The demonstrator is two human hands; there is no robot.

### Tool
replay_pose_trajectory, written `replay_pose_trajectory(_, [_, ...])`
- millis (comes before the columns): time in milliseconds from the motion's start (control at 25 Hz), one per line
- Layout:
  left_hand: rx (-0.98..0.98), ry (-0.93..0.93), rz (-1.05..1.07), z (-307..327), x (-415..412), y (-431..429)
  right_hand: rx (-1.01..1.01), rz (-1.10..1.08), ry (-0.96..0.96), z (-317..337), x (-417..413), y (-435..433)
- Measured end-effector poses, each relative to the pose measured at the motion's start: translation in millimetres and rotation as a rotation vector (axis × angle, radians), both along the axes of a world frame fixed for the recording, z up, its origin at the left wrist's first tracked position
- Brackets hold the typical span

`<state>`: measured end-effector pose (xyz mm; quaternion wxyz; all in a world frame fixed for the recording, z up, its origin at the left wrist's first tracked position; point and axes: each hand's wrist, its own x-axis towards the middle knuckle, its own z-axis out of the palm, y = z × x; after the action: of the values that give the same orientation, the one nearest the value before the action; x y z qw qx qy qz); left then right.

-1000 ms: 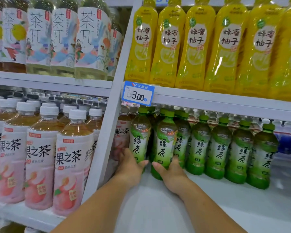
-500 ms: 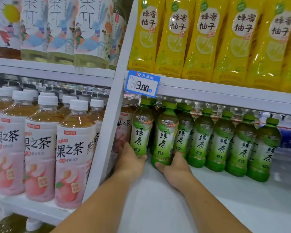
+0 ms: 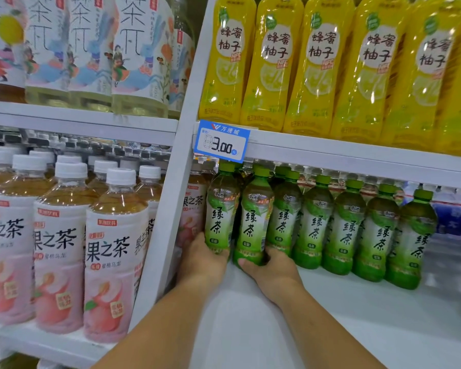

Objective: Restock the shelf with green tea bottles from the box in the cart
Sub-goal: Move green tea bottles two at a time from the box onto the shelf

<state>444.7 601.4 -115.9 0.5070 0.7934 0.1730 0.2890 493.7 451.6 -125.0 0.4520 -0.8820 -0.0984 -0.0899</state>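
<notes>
Several green tea bottles with green caps stand in a row on the white shelf [image 3: 330, 315]. My left hand [image 3: 201, 262] grips the base of the leftmost green tea bottle [image 3: 220, 209]. My right hand [image 3: 269, 270] grips the base of the second green tea bottle [image 3: 256, 217], fingers curled round its bottom. Both bottles stand upright at the left end of the row, beside the white upright post [image 3: 171, 209]. More green tea bottles [image 3: 343, 225] continue to the right. The box and cart are out of view.
Pink peach tea bottles [image 3: 112, 249] fill the left bay. Yellow honey pomelo bottles [image 3: 317, 62] stand on the shelf above, with a blue price tag [image 3: 221, 141] on its edge. White-labelled tea bottles [image 3: 91, 49] are at upper left. Bare white shelf lies in front of the green row.
Both hands have pushed the two left bottles slightly deeper and to the left on the shelf. The camera has moved closer and tilted down a little.
</notes>
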Motion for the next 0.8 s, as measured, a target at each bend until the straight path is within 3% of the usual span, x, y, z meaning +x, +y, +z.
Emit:
replay_pose_trajectory(320, [-0.013,0.054,0.011,3,-1,0,0.008,0.035,0.012,4,-2,-2])
replay_pose_trajectory(520, [0.034,0.065,-0.01,4,-7,-1,-0.087,0.055,0.008,8,-6,-1])
replay_pose_trajectory(680, [0.112,0.121,-0.014,6,-21,-8,0.019,0.082,0.023,14,-25,-8])
replay_pose_trajectory(800, [0.028,0.1,-0.069,5,-38,-13,0.123,0.068,0.087,17,-44,-16])
